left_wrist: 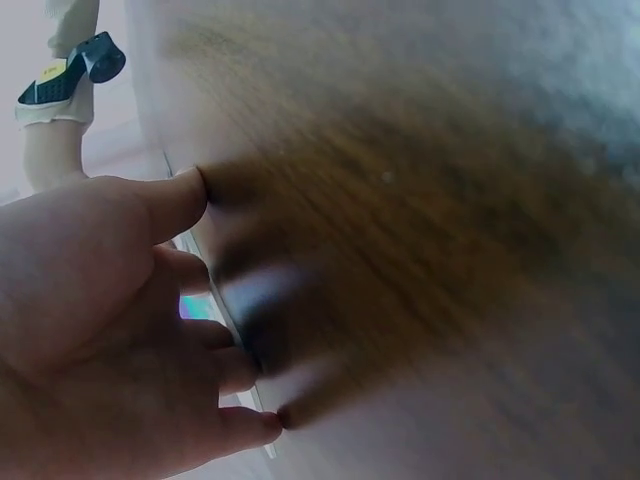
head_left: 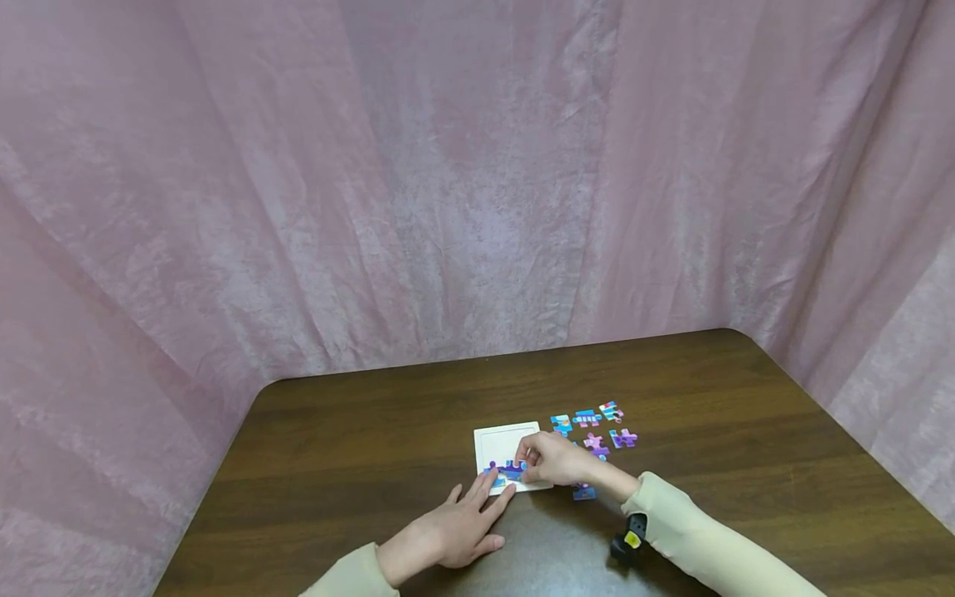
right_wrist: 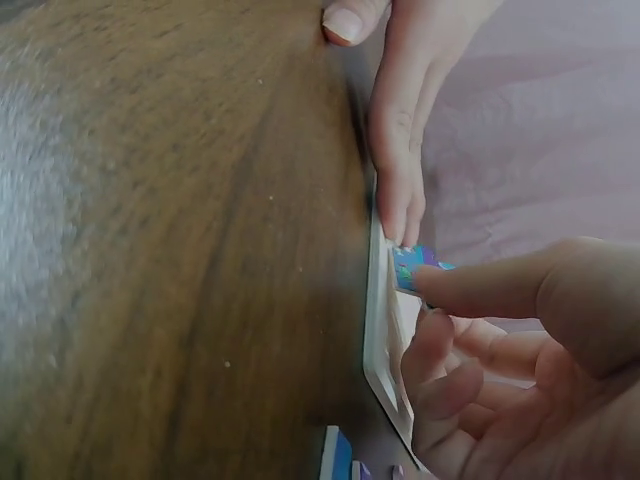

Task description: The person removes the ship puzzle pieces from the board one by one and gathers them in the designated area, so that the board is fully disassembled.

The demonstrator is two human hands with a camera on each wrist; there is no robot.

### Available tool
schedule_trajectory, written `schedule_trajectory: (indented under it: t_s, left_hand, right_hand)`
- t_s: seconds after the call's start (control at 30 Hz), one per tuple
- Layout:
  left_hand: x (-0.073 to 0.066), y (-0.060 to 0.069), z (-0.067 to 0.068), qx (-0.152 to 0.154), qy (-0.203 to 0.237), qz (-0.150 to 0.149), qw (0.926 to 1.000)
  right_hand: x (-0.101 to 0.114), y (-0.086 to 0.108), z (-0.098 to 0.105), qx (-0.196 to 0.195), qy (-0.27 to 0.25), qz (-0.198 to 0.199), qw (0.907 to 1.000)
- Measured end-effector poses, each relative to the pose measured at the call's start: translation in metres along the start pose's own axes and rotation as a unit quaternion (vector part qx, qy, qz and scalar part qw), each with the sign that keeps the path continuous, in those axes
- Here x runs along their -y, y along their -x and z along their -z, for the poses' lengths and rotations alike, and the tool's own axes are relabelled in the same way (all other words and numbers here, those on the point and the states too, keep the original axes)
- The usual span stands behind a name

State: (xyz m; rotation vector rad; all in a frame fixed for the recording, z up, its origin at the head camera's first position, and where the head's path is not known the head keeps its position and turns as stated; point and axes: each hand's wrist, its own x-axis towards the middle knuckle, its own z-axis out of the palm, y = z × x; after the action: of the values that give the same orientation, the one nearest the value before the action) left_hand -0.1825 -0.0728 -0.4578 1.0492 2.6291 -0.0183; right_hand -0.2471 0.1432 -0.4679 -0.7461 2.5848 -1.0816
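A white puzzle tray [head_left: 490,438] lies on the table, with blue-and-purple jigsaw pieces along its near side. My right hand [head_left: 555,458] is over the tray's right part, pinching a jigsaw piece [right_wrist: 408,262] between thumb and fingers. The left hand [head_left: 464,524] reaches in from the near left, fingers spread and mostly straight. Its fingertips rest on the tray's near left corner and the piece there. In the left wrist view, the left hand [left_wrist: 110,310] covers most of the tray. My right fingers partly hide the pinched piece.
Several loose jigsaw pieces [head_left: 587,418] lie on the brown table [head_left: 358,448] right of the tray. One blue piece [head_left: 584,492] is close under the right forearm. A black wrist camera [head_left: 625,543] is strapped to the right wrist. Pink curtains [head_left: 477,182] hang behind the table.
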Motion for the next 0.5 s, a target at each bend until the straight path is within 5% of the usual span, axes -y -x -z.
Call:
schedule_trajectory:
  t_s: [0.5]
  left_hand:
    - [0.006, -0.003, -0.006, -0.004, 0.020, -0.006, 0.9998]
  right_hand:
    - [-0.010, 0.012, 0.019, -0.015, -0.037, -0.014, 0.9991]
